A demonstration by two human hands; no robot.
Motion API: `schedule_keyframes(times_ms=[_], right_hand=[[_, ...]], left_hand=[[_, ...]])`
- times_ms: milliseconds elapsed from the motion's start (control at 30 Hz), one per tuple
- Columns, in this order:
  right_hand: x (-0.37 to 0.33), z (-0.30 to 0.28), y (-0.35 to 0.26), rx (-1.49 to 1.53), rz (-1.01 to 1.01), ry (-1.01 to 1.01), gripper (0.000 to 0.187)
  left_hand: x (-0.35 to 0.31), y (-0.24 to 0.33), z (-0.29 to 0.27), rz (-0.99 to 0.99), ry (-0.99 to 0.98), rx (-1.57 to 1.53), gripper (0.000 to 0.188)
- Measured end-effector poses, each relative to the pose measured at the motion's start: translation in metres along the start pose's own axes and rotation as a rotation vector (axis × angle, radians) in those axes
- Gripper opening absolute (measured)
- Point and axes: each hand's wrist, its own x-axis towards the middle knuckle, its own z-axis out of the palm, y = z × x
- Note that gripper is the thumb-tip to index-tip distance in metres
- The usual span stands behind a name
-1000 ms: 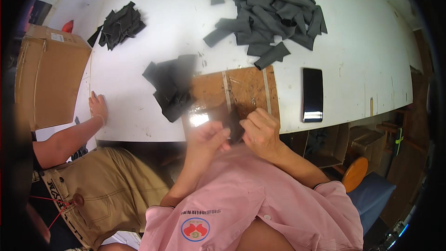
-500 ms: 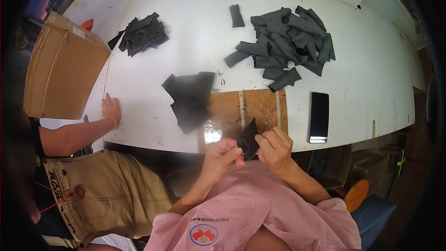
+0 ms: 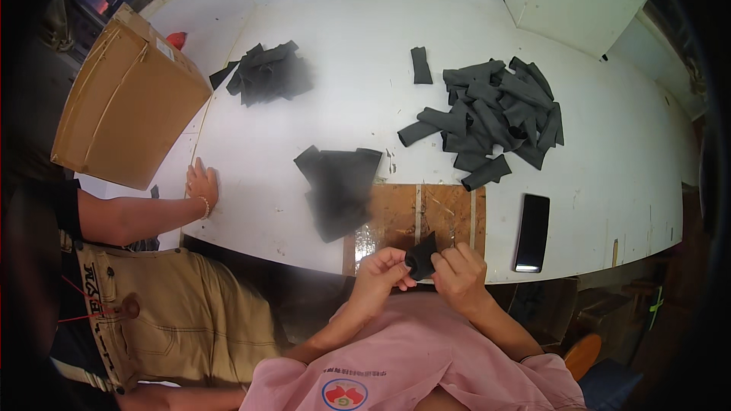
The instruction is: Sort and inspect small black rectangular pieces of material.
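Between my two hands is a small black fabric piece (image 3: 421, 256), held over the table's front edge. My left hand (image 3: 382, 270) pinches its left end, where the fabric curls round in a loop. At the other side the fingers of my right hand (image 3: 459, 270) close on its right edge. Just beyond lies a brown board (image 3: 392, 209) with pale strips across it. Left of the board, flat black fabric pieces (image 3: 339, 183) lie in an overlapping stack, partly blurred.
A heap of dark fabric tubes (image 3: 495, 118) lies at the back right, a single tube (image 3: 420, 65) beside it. Another dark fabric pile (image 3: 266, 72) sits back left. A phone (image 3: 532, 232) lies right, a cardboard box (image 3: 133, 99) left. A co-worker's hand (image 3: 202, 186) rests on the table.
The whole view has shifted, so the table things appear lower and further right. My hands still hold the black fabric piece, which has turned and looks more bunched between my fingers.
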Motion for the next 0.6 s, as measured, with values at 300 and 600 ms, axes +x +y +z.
schedule_keyframes(times_ms=[300, 600], right_hand=[[-0.005, 0.006, -0.003, -0.073, -0.111, -0.061, 0.018], [-0.009, 0.009, 0.0, -0.028, -0.087, -0.087, 0.011]], left_hand=[[-0.014, 0.007, 0.011, 0.141, 0.103, 0.155, 0.01], [-0.009, 0.004, 0.004, 0.124, 0.121, 0.288, 0.008]])
